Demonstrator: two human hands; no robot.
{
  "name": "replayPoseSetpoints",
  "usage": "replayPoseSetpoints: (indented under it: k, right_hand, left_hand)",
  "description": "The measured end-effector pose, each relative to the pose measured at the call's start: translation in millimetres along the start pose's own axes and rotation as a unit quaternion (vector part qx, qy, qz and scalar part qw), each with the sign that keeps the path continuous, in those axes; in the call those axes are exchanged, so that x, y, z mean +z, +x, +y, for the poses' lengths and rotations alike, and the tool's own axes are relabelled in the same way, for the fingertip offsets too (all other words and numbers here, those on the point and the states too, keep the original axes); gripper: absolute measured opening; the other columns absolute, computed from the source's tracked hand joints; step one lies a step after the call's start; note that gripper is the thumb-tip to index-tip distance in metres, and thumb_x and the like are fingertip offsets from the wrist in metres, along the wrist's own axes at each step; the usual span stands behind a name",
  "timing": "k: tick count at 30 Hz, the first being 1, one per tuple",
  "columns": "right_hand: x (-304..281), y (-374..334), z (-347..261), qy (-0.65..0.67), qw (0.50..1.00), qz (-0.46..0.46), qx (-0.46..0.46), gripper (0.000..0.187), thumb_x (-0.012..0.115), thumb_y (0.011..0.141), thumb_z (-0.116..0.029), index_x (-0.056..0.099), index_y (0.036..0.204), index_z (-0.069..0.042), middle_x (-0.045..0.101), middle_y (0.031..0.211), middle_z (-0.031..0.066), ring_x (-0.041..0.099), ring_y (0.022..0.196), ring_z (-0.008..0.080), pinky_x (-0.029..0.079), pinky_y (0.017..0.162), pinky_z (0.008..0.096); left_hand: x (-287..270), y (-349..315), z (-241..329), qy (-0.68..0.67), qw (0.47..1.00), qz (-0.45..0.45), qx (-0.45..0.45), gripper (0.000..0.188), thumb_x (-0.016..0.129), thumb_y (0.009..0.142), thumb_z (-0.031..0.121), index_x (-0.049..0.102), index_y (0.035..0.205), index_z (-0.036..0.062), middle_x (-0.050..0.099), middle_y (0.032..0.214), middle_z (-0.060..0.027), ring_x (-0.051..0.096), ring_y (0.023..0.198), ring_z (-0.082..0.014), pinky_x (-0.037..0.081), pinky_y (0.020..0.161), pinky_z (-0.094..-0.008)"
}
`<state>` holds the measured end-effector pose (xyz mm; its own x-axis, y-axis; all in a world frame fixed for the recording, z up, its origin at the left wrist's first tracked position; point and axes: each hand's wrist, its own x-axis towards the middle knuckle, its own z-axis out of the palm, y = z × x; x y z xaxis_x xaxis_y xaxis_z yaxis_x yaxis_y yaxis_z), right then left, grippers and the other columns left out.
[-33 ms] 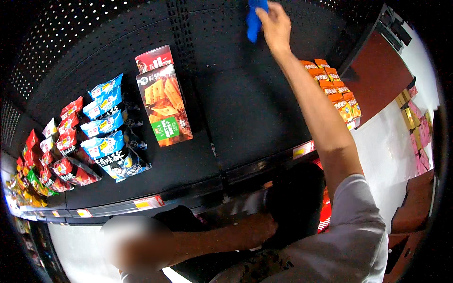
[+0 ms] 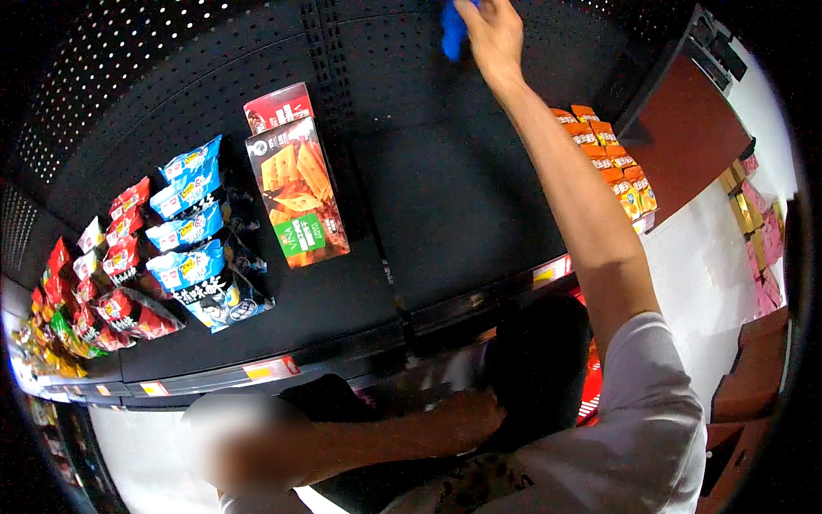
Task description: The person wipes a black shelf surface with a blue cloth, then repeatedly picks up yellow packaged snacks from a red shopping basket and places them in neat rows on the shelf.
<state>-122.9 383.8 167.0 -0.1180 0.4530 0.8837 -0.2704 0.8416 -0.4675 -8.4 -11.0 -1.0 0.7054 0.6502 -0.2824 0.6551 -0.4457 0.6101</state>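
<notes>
Head view: the right hand point(image 2: 498, 38) holds a crumpled blue cloth point(image 2: 453, 34) near the perforated black back panel point(image 2: 385, 56), above the rear edge of the black shelf point(image 2: 462, 197); the left hand point(image 2: 486, 413) lies below the front edge, its grip impossible to tell; broad shelf surface separates the brown cardboard box point(image 2: 295, 193) from orange packets point(image 2: 606, 158) near the right edge.

We were in a shop, where black shelving point(image 2: 454, 214) with perforated back panels point(image 2: 385, 51) held rows of snack bags point(image 2: 188, 270), printed boxes point(image 2: 295, 193) and orange packets point(image 2: 632, 193) above price labels point(image 2: 272, 369)
</notes>
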Motion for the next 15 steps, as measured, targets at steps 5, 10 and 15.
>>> replayPoseSetpoints:
  k: [5,10,15]
  right_hand:
    - [65,-2,-28,-0.225,0.965,-0.036,-0.133,0.020,0.062,0.083,-0.010,0.060,0.102,-0.009,0.054,0.091,0.0151,0.056,0.089,0.0344,0.048,0.076,0.0455]
    - [92,-96,11,-0.278,0.934,-0.181,-0.134,0.024,0.069,0.078,-0.011,0.065,0.099,-0.022,0.052,0.092,0.0069,0.056,0.094,0.0278,0.051,0.071,0.0405]
    - [68,-164,57,-0.343,0.878,-0.314,-0.116,0.012,0.057,0.086,-0.014,0.067,0.093,-0.017,0.055,0.096,0.0097,0.056,0.097,0.0280,0.050,0.076,0.0402]
  left_hand:
    - [4,-3,1,-0.048,0.999,0.006,0.007,0.023,0.053,0.089,0.019,0.058,0.103,0.0023,0.066,0.091,-0.0201,0.067,0.089,-0.0360,0.056,0.075,-0.0497]
    - [2,1,5,0.008,0.999,-0.023,-0.023,0.023,0.052,0.088,0.022,0.059,0.102,0.0043,0.066,0.089,-0.0182,0.067,0.085,-0.0345,0.052,0.079,-0.0537]
    - [9,4,-1,-0.003,0.999,0.032,-0.010,0.021,0.053,0.087,0.021,0.059,0.095,0.0032,0.065,0.085,-0.0176,0.068,0.081,-0.0349,0.053,0.078,-0.0507]
